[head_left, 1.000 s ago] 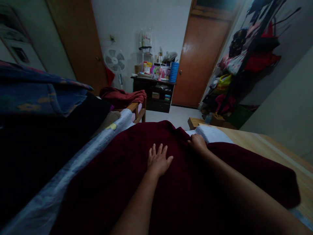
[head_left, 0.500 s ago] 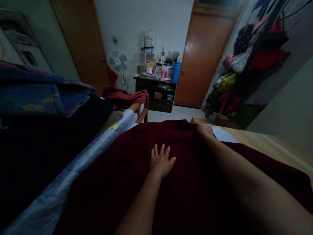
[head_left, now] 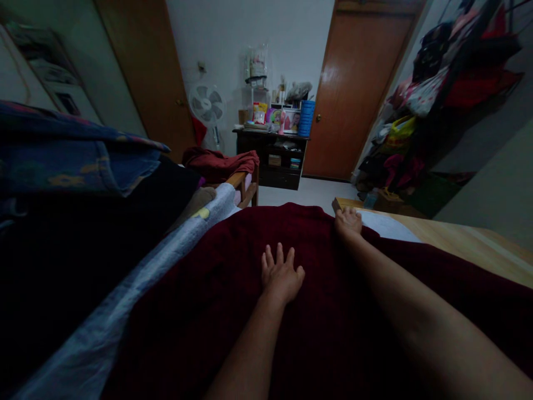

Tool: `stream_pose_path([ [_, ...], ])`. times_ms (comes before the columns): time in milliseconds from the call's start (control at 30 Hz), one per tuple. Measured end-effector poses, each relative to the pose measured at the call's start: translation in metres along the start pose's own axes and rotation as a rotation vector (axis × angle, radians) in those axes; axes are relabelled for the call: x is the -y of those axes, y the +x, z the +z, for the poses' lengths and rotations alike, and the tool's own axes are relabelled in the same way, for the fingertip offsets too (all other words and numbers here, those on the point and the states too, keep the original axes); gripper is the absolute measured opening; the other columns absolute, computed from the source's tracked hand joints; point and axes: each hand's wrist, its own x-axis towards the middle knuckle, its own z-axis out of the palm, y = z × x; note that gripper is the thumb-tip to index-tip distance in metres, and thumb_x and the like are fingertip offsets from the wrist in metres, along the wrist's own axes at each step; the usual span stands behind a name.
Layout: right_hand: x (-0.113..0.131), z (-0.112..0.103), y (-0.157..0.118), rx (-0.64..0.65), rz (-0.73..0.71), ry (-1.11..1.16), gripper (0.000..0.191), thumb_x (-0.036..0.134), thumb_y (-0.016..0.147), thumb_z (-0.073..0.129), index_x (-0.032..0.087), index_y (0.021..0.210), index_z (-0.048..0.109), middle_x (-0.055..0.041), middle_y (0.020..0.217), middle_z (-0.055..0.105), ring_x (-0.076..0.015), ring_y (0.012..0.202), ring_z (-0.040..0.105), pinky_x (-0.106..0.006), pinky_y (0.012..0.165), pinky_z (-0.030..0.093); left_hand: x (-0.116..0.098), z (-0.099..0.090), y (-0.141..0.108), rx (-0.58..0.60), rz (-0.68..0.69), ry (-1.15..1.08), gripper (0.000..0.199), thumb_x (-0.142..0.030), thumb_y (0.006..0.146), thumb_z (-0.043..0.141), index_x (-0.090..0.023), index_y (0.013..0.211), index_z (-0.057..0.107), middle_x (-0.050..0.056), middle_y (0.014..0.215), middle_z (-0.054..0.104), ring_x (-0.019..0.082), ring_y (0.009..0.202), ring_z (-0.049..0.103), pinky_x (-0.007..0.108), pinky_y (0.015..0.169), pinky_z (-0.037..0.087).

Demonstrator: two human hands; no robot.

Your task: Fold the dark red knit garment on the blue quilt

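Observation:
A dark maroon cloth garment (head_left: 233,278) lies spread out before me over a bed or table surface. My left hand (head_left: 283,275) rests palm down on its middle, fingers spread and holding nothing. At the garment's upper right edge is my right hand (head_left: 348,222), knuckles up, its short-looking fingers apart and pointing away from me. Beside that hand a patch of white cloth (head_left: 387,225) shows on a light wooden surface (head_left: 462,239). The garment's lower part is too dark to make out.
On the left, a blue floral denim piece (head_left: 79,166) lies over dark cloth, along a pale sheet (head_left: 137,283). Reddish cloth (head_left: 225,164) drapes a wooden frame. Farther back stand a fan (head_left: 207,104), a dark cabinet (head_left: 270,178) and a door (head_left: 353,94). Bags (head_left: 428,94) hang right.
My right hand has loosened from the cloth's edge, with its fingers now spread. My left hand stays flat on the garment. The view has shifted slightly.

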Motion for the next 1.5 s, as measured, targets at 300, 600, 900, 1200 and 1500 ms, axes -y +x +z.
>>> stream_pose_path([
  [300, 0.039, 0.019, -0.045, 0.190, 0.024, 0.175, 0.069, 0.061, 0.092, 0.029, 0.014, 0.141, 0.040, -0.0219, 0.143, 0.040, -0.0353, 0.132, 0.035, -0.050, 0.104, 0.025, -0.001, -0.001, -0.002, -0.013, 0.005, 0.001, 0.063, -0.052, 0.087, 0.037, -0.029, 0.146, 0.035, 0.004, 0.157, 0.024, 0.040, 0.144, 0.008, 0.055, 0.114, 0.013],
  [600, 0.020, 0.032, -0.041, 0.194, -0.011, 0.239, 0.074, 0.066, 0.090, 0.023, 0.020, 0.148, 0.028, -0.0139, 0.155, 0.025, -0.0301, 0.141, 0.023, -0.045, 0.110, 0.019, 0.000, 0.000, 0.000, -0.014, 0.004, -0.006, 0.063, -0.054, 0.087, 0.038, -0.030, 0.146, 0.035, 0.004, 0.157, 0.023, 0.040, 0.144, 0.007, 0.053, 0.115, 0.012],
  [900, 0.035, 0.020, -0.043, 0.274, 0.006, 0.289, 0.068, 0.054, 0.093, 0.032, 0.015, 0.147, 0.029, -0.0122, 0.157, 0.019, -0.0282, 0.143, 0.016, -0.044, 0.112, 0.018, -0.003, -0.004, -0.001, 0.012, -0.027, -0.013, 0.064, -0.055, 0.086, 0.038, -0.030, 0.146, 0.036, 0.004, 0.157, 0.022, 0.039, 0.144, 0.007, 0.051, 0.115, 0.010],
  [1200, 0.064, 0.014, -0.070, 0.278, -0.077, 0.385, 0.059, 0.047, 0.095, 0.030, 0.021, 0.148, 0.029, -0.0080, 0.157, 0.020, -0.0272, 0.143, 0.016, -0.051, 0.112, 0.017, -0.003, -0.001, 0.002, 0.009, -0.037, -0.011, 0.069, -0.056, 0.085, 0.039, -0.025, 0.147, 0.034, 0.007, 0.157, 0.020, 0.039, 0.144, 0.005, 0.051, 0.115, 0.009],
  [1500, 0.059, -0.008, -0.132, 0.380, -0.108, 0.445, 0.053, 0.037, 0.093, 0.036, 0.025, 0.144, 0.036, -0.0070, 0.156, 0.024, -0.0289, 0.143, 0.020, -0.058, 0.108, 0.022, -0.002, 0.004, 0.005, -0.022, -0.028, 0.006, 0.065, -0.054, 0.088, 0.037, -0.026, 0.146, 0.036, 0.007, 0.157, 0.022, 0.039, 0.144, 0.008, 0.052, 0.115, 0.012],
])
